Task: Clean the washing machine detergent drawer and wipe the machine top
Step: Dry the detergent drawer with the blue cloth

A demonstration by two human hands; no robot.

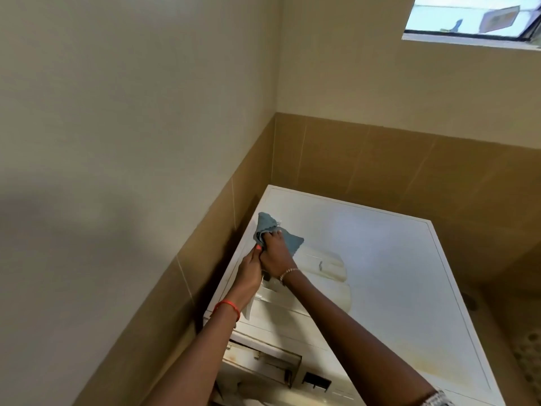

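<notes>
The white washing machine top (395, 273) fills the lower right. The white detergent drawer (325, 269) lies on it near the left edge, out of its slot. A blue-grey cloth (292, 240) is bunched over the drawer's far end. My right hand (273, 254) grips the cloth from above. My left hand (248, 273), with a red wristband, lies alongside it, and its thumb pinches a fold of the cloth; its fingers are hidden under my right hand. The open drawer slot (263, 361) shows in the machine's front panel below my left forearm.
The machine stands in a corner, with a tan tiled wall (205, 259) close on its left and behind it. A window (468, 19) is high at the back right. Pebbled floor (527, 361) shows past the machine's right edge.
</notes>
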